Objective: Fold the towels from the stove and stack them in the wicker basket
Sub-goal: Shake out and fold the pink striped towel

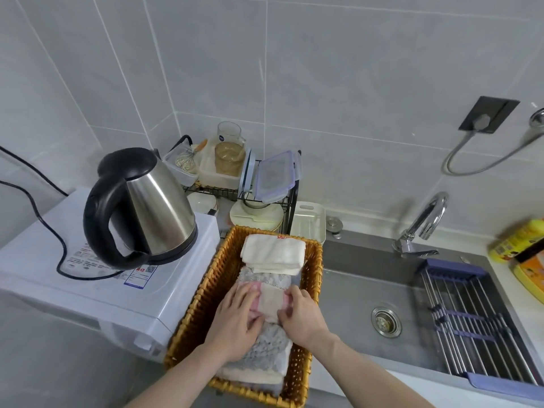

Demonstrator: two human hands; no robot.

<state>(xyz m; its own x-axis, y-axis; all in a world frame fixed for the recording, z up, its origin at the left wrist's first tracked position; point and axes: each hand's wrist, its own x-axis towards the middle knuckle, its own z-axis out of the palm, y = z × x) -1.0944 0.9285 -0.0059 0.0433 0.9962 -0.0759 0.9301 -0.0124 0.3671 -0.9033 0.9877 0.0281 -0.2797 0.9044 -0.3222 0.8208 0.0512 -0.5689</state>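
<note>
The wicker basket (206, 290) stands between a white appliance and the sink. Inside it, a folded cream towel (272, 250) lies at the far end. A grey textured towel (270, 346) lies below it, on other folded towels. On top of the grey one sits a folded pink-and-cream towel (272, 298). My left hand (235, 322) lies on the pink towel's left side, fingers spread over it. My right hand (303, 313) pinches its right edge with curled fingers. The stove is out of view.
A steel kettle (147, 201) with a black handle stands on the white appliance (73, 278) to the left. A dish rack (241, 178) with containers is behind the basket. The sink (368, 287), its tap (424, 222) and a drying rack (477, 328) are to the right.
</note>
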